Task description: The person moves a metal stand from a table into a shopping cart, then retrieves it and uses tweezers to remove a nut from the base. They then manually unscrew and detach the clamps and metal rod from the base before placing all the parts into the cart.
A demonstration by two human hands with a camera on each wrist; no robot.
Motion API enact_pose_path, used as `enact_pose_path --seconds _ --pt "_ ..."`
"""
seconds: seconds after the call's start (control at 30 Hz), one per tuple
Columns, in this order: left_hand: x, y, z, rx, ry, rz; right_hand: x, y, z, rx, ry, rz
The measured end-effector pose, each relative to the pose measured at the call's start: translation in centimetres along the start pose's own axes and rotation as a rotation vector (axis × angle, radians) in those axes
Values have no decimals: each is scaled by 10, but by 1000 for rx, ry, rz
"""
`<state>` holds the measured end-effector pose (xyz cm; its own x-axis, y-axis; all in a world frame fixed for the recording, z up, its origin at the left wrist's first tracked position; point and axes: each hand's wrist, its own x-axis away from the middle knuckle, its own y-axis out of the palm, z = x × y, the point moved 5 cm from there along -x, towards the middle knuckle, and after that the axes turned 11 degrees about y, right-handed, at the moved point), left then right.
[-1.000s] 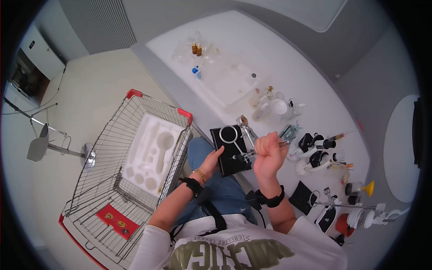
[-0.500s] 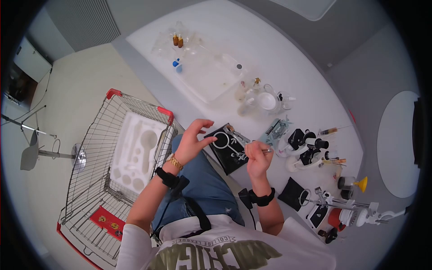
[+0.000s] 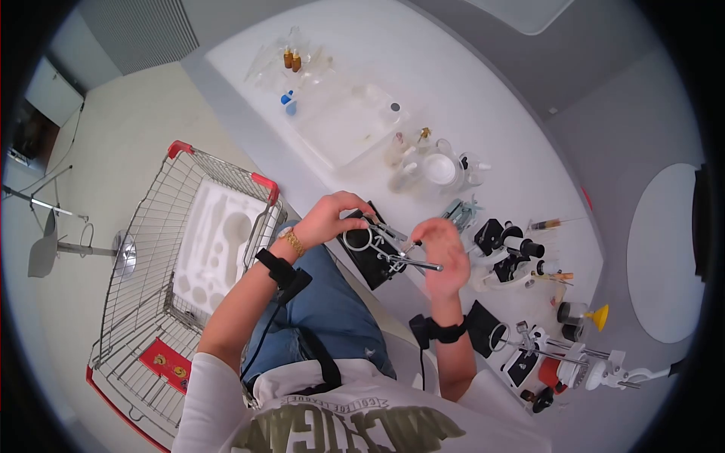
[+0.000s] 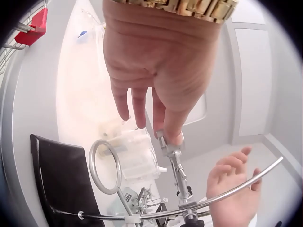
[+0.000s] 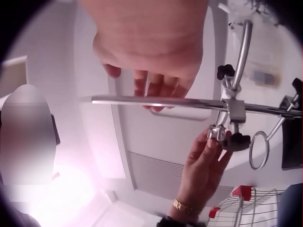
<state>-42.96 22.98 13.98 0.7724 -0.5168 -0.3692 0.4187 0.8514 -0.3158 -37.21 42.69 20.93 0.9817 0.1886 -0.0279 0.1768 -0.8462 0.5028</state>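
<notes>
A retort stand with a black base plate (image 3: 368, 264), a metal rod (image 4: 239, 188), a ring (image 4: 92, 163) and a clamp (image 4: 179, 171) stands in front of the person. At the clamp's end, the left hand (image 4: 158, 59) pinches with thumb and index finger, its other fingers extended. The right hand (image 3: 447, 260) is beside the rod's upper end with loosely bent fingers and grips nothing. In the right wrist view the rod crosses in front of the right hand's fingers. Black screw knobs (image 5: 236, 141) sit at the clamp holder.
A wire shopping cart (image 3: 151, 257) with a white foam insert (image 3: 200, 260) stands left. On the white table (image 3: 483, 113) are a shallow white tray (image 3: 340, 162), brown dropper bottles (image 3: 292, 60), clear glassware, microscopes (image 3: 510, 245) and a second stand with a black base (image 3: 483, 328).
The right hand has let go of the rod and loosened its fingers. The left hand has come off the base plate and moved over to pinch the clamp. The head view has shifted right.
</notes>
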Motion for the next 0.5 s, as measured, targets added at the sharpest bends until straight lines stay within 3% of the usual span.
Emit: enact_pose_path --seconds 0.07,0.1,0.13,0.2,0.37,0.5 --pt "-1 -1 -2 10 11 15 -18 -25 4 579 138 176" --pt "-1 -1 -4 15 -2 14 -28 -24 8 832 86 127" --pt "-1 -1 -6 19 -13 11 -34 -23 9 835 86 130" --pt "0 0 -8 54 -37 11 -43 -9 23 1260 167 -113" --pt "0 -1 -15 114 -45 17 -52 9 31 1290 248 -177" --pt "1 -1 -17 139 -63 -13 -55 15 31 1412 127 -205"
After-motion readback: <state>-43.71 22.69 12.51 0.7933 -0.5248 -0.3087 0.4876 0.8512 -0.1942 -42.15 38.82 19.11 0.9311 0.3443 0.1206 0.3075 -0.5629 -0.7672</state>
